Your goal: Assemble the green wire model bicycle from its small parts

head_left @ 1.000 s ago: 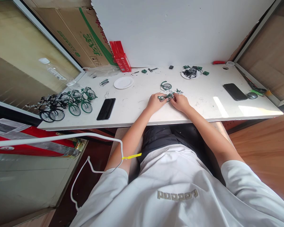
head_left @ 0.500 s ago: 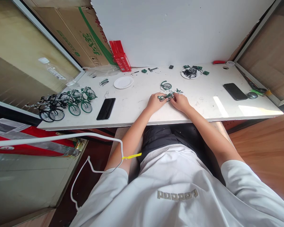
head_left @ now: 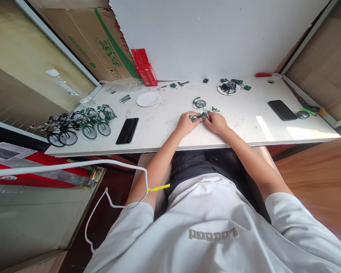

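Between my hands, just above the white table, is a green model bicycle frame with small silvery parts. My left hand is closed round its left side. The fingers of my right hand pinch its right end, and they hide part of it. Just beyond my hands lie a small spoked wheel with a curved green mudguard, and a small green piece to the right. Fine details between the fingertips are too small to make out.
At the left stand several finished-looking model bicycles, black and green. A phone, a white plate and a red box are nearby. Right are a plate of black parts, another phone and a white cable hangs in front.
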`<control>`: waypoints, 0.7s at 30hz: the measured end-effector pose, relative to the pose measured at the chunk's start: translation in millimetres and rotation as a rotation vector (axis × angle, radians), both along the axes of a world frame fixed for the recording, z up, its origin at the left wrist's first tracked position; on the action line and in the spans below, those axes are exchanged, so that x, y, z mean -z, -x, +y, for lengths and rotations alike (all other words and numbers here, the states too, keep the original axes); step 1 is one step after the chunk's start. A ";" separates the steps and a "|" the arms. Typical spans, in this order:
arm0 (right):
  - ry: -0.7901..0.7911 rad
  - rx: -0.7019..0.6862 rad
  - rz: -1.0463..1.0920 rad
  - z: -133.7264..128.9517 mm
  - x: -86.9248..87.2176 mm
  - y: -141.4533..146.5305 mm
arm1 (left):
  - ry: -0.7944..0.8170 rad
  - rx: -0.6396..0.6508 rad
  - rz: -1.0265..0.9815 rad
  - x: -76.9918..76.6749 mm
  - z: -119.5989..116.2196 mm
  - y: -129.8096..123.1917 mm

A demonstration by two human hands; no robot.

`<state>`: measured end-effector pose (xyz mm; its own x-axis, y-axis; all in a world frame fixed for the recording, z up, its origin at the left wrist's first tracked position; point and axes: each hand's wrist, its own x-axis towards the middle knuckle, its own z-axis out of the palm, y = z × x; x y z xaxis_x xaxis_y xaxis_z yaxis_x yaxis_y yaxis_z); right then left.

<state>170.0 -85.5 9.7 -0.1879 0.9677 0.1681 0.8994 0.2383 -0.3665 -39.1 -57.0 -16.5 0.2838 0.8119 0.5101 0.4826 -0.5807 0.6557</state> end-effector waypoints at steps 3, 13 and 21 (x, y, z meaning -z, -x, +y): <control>0.004 0.003 0.000 -0.6 -1.0 0.4 | 0.010 -0.007 0.003 0.1 0.2 -0.1; 0.002 0.001 0.007 -0.9 -1.1 0.2 | 0.005 0.002 0.002 1.4 1.2 0.4; 0.009 0.010 -0.004 -2.2 -3.0 1.0 | 0.007 -0.002 0.012 -0.9 -1.0 0.0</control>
